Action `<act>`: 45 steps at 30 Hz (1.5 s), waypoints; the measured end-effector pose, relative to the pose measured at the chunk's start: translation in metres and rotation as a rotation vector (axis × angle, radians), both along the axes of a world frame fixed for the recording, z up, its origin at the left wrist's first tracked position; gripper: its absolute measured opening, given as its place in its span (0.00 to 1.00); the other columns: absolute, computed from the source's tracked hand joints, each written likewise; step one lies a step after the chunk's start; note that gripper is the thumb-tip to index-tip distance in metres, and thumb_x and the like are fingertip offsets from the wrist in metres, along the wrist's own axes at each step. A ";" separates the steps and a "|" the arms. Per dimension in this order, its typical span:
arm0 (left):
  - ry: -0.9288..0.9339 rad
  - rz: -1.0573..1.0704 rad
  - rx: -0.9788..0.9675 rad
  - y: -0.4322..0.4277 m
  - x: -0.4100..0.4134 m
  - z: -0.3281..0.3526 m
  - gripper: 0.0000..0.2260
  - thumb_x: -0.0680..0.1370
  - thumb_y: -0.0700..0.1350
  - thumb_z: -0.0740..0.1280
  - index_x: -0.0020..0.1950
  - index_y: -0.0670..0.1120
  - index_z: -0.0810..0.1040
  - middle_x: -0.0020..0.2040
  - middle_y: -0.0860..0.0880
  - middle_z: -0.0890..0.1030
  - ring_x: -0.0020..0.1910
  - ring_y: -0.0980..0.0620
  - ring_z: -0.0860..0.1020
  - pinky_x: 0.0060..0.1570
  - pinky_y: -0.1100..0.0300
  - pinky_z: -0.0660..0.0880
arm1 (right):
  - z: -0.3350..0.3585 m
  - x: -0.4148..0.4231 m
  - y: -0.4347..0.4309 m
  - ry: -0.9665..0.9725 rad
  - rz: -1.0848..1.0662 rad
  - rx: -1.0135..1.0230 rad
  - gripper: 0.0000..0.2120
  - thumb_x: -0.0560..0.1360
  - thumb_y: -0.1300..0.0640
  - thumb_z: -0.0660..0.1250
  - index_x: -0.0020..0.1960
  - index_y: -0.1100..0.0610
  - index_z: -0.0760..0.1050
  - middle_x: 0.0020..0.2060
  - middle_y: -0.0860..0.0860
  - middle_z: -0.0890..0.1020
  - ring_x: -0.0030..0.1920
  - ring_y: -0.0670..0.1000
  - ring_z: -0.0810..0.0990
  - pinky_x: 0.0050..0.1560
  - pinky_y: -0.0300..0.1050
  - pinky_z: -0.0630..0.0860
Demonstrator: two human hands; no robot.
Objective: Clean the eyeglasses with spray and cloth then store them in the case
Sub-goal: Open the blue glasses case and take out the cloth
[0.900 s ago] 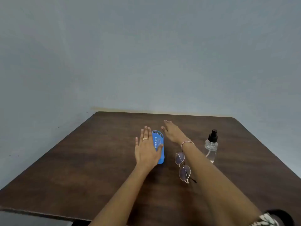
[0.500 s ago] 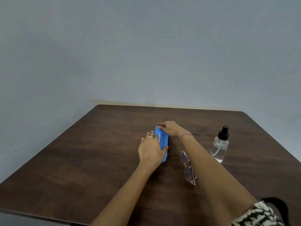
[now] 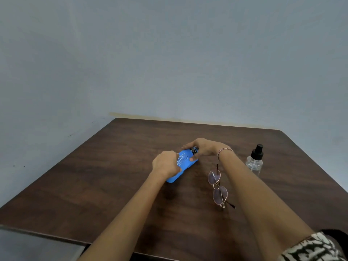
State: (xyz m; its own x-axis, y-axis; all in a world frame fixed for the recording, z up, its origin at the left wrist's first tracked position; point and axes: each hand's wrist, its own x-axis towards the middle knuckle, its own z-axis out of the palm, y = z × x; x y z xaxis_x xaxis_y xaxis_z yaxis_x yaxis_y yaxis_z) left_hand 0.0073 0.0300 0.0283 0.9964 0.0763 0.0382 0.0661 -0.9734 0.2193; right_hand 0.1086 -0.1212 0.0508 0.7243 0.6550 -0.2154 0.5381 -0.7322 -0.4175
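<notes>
Looks like case-opening, left hand (image 3: 164, 163) and right hand (image 3: 203, 148) with fingers (image 3: 186, 147) curled tight on the blue case (image 3: 186, 163); calls next for prising it apart.

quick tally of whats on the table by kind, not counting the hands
blue case: 1 (gripped by left hand and right hand)
eyeglasses: 1
spray bottle: 1
total: 3

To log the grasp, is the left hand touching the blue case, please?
Touching: the head view shows the left hand gripping the blue case near its middle.
</notes>
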 end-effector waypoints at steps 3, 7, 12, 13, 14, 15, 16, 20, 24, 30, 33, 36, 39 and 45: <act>0.015 -0.031 0.004 0.005 -0.001 0.001 0.26 0.74 0.51 0.69 0.71 0.51 0.70 0.62 0.49 0.77 0.59 0.49 0.75 0.51 0.56 0.73 | 0.001 -0.005 0.000 -0.082 0.009 -0.060 0.31 0.69 0.61 0.74 0.69 0.53 0.69 0.67 0.49 0.72 0.68 0.51 0.68 0.69 0.47 0.63; 0.037 -0.079 0.017 0.014 -0.003 -0.001 0.33 0.70 0.55 0.73 0.72 0.53 0.66 0.64 0.50 0.76 0.62 0.49 0.74 0.54 0.55 0.73 | 0.001 -0.012 0.005 -0.172 0.016 -0.118 0.35 0.66 0.62 0.76 0.70 0.54 0.69 0.66 0.51 0.74 0.67 0.53 0.69 0.68 0.49 0.64; 0.011 -0.146 0.044 0.031 -0.007 -0.002 0.34 0.68 0.53 0.74 0.72 0.55 0.66 0.63 0.51 0.76 0.60 0.49 0.74 0.53 0.55 0.74 | 0.000 -0.025 0.010 -0.252 0.015 -0.109 0.33 0.64 0.59 0.77 0.67 0.56 0.72 0.63 0.52 0.77 0.64 0.52 0.72 0.64 0.45 0.67; 0.004 -0.169 0.047 0.035 -0.008 -0.001 0.34 0.68 0.52 0.74 0.72 0.55 0.67 0.63 0.51 0.77 0.59 0.50 0.75 0.53 0.56 0.74 | 0.001 -0.029 0.011 -0.261 0.023 -0.115 0.32 0.64 0.58 0.78 0.67 0.56 0.73 0.61 0.52 0.78 0.62 0.52 0.74 0.63 0.45 0.69; 0.002 -0.192 0.044 0.041 -0.010 -0.001 0.33 0.68 0.52 0.74 0.72 0.55 0.67 0.62 0.51 0.77 0.59 0.50 0.75 0.52 0.57 0.73 | 0.002 -0.033 0.013 -0.271 0.031 -0.121 0.31 0.65 0.56 0.78 0.66 0.56 0.73 0.60 0.52 0.78 0.60 0.52 0.75 0.61 0.45 0.70; 0.004 -0.211 0.035 0.047 -0.012 0.000 0.33 0.67 0.52 0.74 0.71 0.56 0.68 0.62 0.51 0.78 0.58 0.51 0.75 0.51 0.59 0.72 | 0.002 -0.037 0.015 -0.282 0.038 -0.126 0.31 0.65 0.55 0.77 0.66 0.57 0.73 0.59 0.52 0.79 0.59 0.52 0.76 0.60 0.45 0.72; 0.006 -0.227 0.023 0.053 -0.014 0.001 0.33 0.67 0.52 0.74 0.71 0.56 0.69 0.62 0.52 0.78 0.58 0.51 0.75 0.50 0.60 0.71 | 0.003 -0.043 0.017 -0.296 0.042 -0.128 0.30 0.65 0.53 0.77 0.65 0.57 0.74 0.58 0.52 0.80 0.57 0.52 0.77 0.59 0.45 0.73; 0.021 -0.270 -0.040 0.076 -0.022 0.005 0.32 0.67 0.50 0.75 0.70 0.58 0.69 0.60 0.51 0.78 0.54 0.53 0.75 0.50 0.61 0.71 | 0.002 -0.063 0.024 -0.373 0.007 -0.074 0.28 0.66 0.50 0.76 0.64 0.57 0.75 0.54 0.51 0.81 0.54 0.52 0.77 0.53 0.44 0.74; 0.015 -0.309 -0.115 0.095 -0.030 0.009 0.32 0.67 0.46 0.76 0.70 0.56 0.71 0.61 0.53 0.78 0.51 0.58 0.72 0.47 0.67 0.66 | -0.005 -0.084 0.032 -0.438 -0.081 0.020 0.30 0.67 0.49 0.75 0.66 0.57 0.73 0.57 0.52 0.80 0.56 0.52 0.77 0.52 0.43 0.72; 0.039 -0.321 -0.153 0.108 -0.037 0.007 0.31 0.69 0.43 0.75 0.70 0.55 0.70 0.63 0.51 0.76 0.55 0.56 0.72 0.53 0.64 0.68 | -0.018 -0.104 0.042 -0.433 -0.170 0.119 0.32 0.68 0.51 0.75 0.68 0.57 0.70 0.60 0.54 0.78 0.60 0.52 0.75 0.59 0.44 0.71; 0.056 -0.329 -0.152 0.111 -0.038 0.003 0.31 0.69 0.43 0.75 0.70 0.55 0.70 0.64 0.51 0.75 0.55 0.56 0.71 0.53 0.65 0.67 | -0.024 -0.106 0.045 -0.422 -0.185 0.108 0.32 0.68 0.51 0.75 0.69 0.58 0.69 0.61 0.54 0.77 0.61 0.53 0.74 0.61 0.45 0.70; 0.063 -0.330 -0.155 0.113 -0.037 -0.003 0.31 0.69 0.43 0.74 0.70 0.55 0.70 0.66 0.51 0.74 0.58 0.55 0.71 0.55 0.64 0.67 | -0.033 -0.108 0.047 -0.409 -0.190 0.094 0.33 0.69 0.50 0.74 0.70 0.58 0.69 0.62 0.54 0.76 0.62 0.54 0.73 0.62 0.46 0.69; 0.063 -0.319 -0.173 0.115 -0.035 -0.009 0.31 0.69 0.43 0.74 0.70 0.56 0.70 0.67 0.51 0.74 0.62 0.52 0.71 0.60 0.59 0.69 | -0.043 -0.106 0.045 -0.394 -0.207 0.134 0.34 0.69 0.49 0.74 0.71 0.57 0.67 0.64 0.54 0.75 0.64 0.53 0.72 0.63 0.44 0.68; -0.041 -0.340 -0.293 0.116 -0.042 -0.019 0.30 0.69 0.40 0.73 0.70 0.53 0.70 0.73 0.51 0.67 0.73 0.53 0.62 0.74 0.47 0.46 | -0.061 -0.114 0.040 -0.552 -0.249 0.130 0.36 0.71 0.42 0.68 0.74 0.52 0.60 0.70 0.48 0.68 0.67 0.52 0.62 0.62 0.48 0.68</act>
State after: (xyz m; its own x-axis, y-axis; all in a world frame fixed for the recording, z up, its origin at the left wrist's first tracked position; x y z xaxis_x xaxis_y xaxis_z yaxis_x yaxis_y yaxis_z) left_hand -0.0349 0.1456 0.0095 0.9647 -0.2418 0.1041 -0.2615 -0.8348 0.4845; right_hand -0.0057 -0.0809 -0.0104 0.8406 0.4479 0.3046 0.5197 -0.8254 -0.2206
